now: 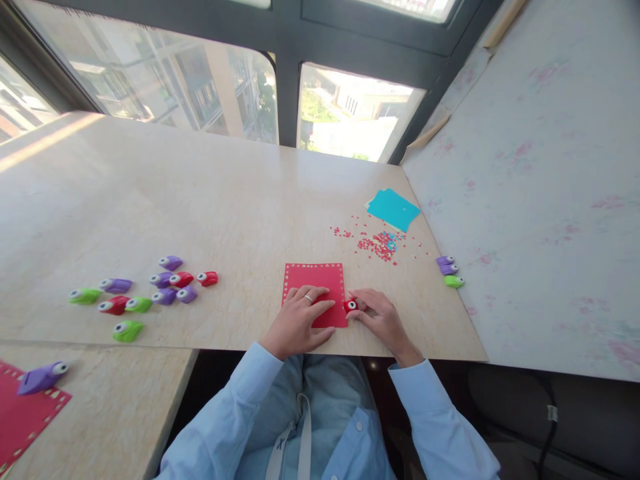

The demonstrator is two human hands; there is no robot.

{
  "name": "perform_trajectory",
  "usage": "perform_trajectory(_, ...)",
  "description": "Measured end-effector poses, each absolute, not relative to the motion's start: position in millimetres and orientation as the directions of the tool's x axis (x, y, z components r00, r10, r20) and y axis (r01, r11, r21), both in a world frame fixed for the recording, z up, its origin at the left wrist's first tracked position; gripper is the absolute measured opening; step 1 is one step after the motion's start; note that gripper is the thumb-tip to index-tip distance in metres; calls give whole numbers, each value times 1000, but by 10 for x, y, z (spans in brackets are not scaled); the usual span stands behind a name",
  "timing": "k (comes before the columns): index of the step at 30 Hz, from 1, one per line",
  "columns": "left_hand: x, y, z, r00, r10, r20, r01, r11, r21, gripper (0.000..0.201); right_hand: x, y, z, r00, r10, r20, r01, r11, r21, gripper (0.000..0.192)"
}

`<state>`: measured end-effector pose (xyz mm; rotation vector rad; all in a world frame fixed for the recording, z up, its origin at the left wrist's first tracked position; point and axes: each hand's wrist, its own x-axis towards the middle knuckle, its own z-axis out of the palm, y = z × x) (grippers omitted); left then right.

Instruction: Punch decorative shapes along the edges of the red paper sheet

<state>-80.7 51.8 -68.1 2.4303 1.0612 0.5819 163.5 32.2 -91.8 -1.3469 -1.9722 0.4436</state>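
Observation:
A red sheet of paper point(315, 275) lies near the table's front edge, with small cut-out shapes along its left, top and right borders. My left hand point(304, 320), a ring on one finger, rests on the sheet with its fingers spread. At the sheet's right edge, my right hand point(379, 320) grips a small red craft punch point(351, 305) between thumb and fingers. The punch's white round top with a dark mark faces up. Its mouth meets the paper's edge, though the exact contact is hidden.
Red paper bits point(377, 245) are scattered beyond my right hand, near blue sheets point(393, 209). Several purple, red and green punches point(163, 280) lie at left; more punches point(449, 269) stand by the right wall. A lower surface at left holds another red sheet point(25, 420) and a purple punch point(43, 379).

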Motion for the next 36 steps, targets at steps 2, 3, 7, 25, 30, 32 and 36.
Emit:
perform_trajectory(2, -813, 526, -679, 614, 761, 209, 563, -608, 559, 41, 1635, 307, -914, -213, 911, 352, 672, 398, -625, 40)
perform_trajectory(3, -815, 530, -681, 605, 768, 210, 557, -596, 578, 41, 1638, 298, -913, -212, 910, 355, 671, 400, -624, 39)
perform_trajectory(7, -832, 544, -701, 544, 808, 227, 524, -539, 659, 39, 1661, 253, -905, -218, 905, 366, 673, 411, -615, 33)
perform_trajectory(25, -868, 577, -715, 432, 869, 239, 419, -429, 801, 28, 1604, 179, -887, -235, 898, 372, 721, 418, -553, 26)
perform_trajectory(30, -857, 580, -715, 425, 873, 239, 426, -426, 798, 27, 1520, 171, -877, -179, 902, 393, 751, 383, -537, 27)
perform_trajectory(32, -856, 579, -715, 423, 875, 236, 426, -422, 800, 26, 1492, 163, -866, -162, 906, 391, 755, 368, -542, 28)
perform_trajectory(36, -860, 577, -725, 419, 878, 232, 422, -415, 806, 26, 1457, 133, -850, -156, 917, 367, 756, 350, -554, 30)
